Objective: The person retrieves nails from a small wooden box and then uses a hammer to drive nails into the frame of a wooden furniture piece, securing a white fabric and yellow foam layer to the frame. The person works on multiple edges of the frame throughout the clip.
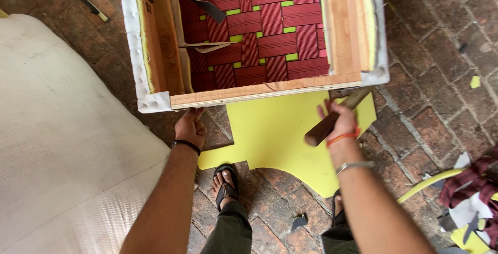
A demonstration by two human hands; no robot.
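A wooden furniture frame (259,90) lies upturned in front of me, its inside strung with woven dark red webbing (270,31) over yellow-green foam. My left hand (190,126) reaches under the frame's near bottom rail, fingers curled against the wood. My right hand (341,121) grips the wooden handle of a hammer (332,121), whose head points up toward the frame's near right corner. A cut sheet of yellow foam (280,135) lies on the brick floor under the frame and my hands.
A large off-white woven sheet (62,145) covers the floor at the left. My sandalled feet (226,184) stand on the brick paving (436,72). Fabric scraps and foam offcuts (469,197) lie at the lower right. Black straps hang inside the frame (207,5).
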